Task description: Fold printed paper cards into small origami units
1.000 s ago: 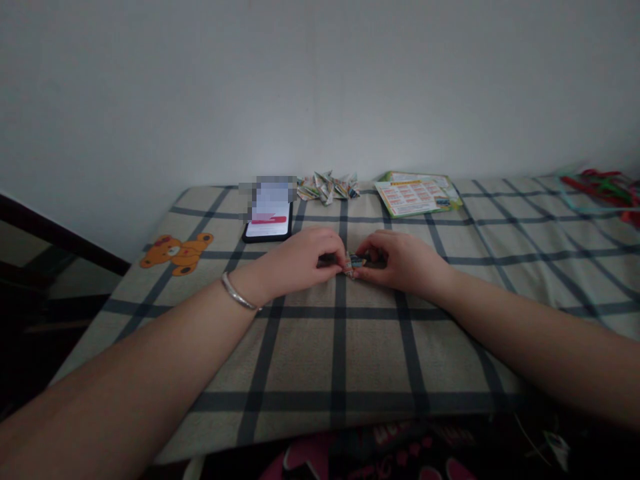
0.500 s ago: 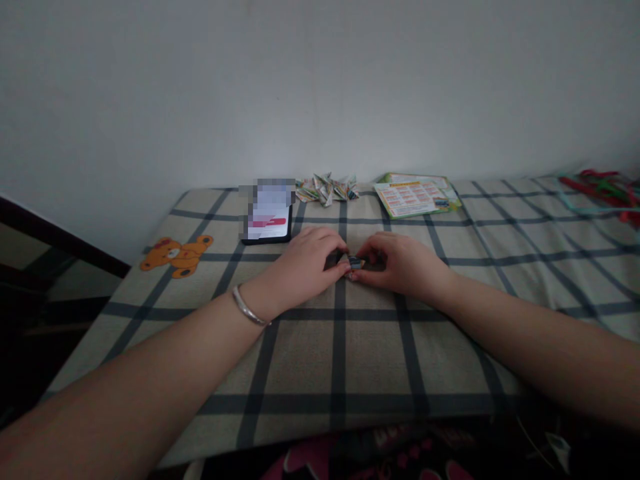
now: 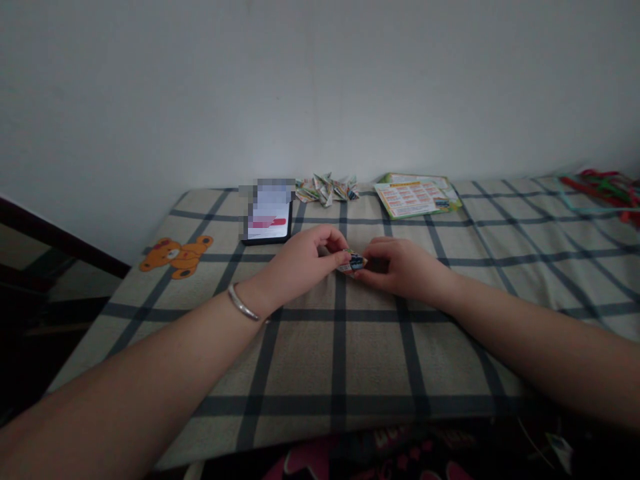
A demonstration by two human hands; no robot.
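A small folded piece of printed paper (image 3: 352,261) is pinched between both my hands, just above the checked cloth (image 3: 340,347). My left hand (image 3: 300,263), with a silver bangle at the wrist, grips its left end with curled fingers. Its right end is held by the closed fingertips of my right hand (image 3: 403,267). Both forearms rest on the cloth.
A phone (image 3: 269,217) with a lit screen lies behind my left hand. Several folded paper pieces (image 3: 327,189) sit by the wall. A printed leaflet stack (image 3: 417,195) lies at the back right, red and green cords (image 3: 605,189) at the far right. A bear patch (image 3: 175,253) marks the cloth's left.
Both hands have lifted the folded paper slightly off the cloth and tilted it, so more of its printed face shows. The arms have barely shifted.
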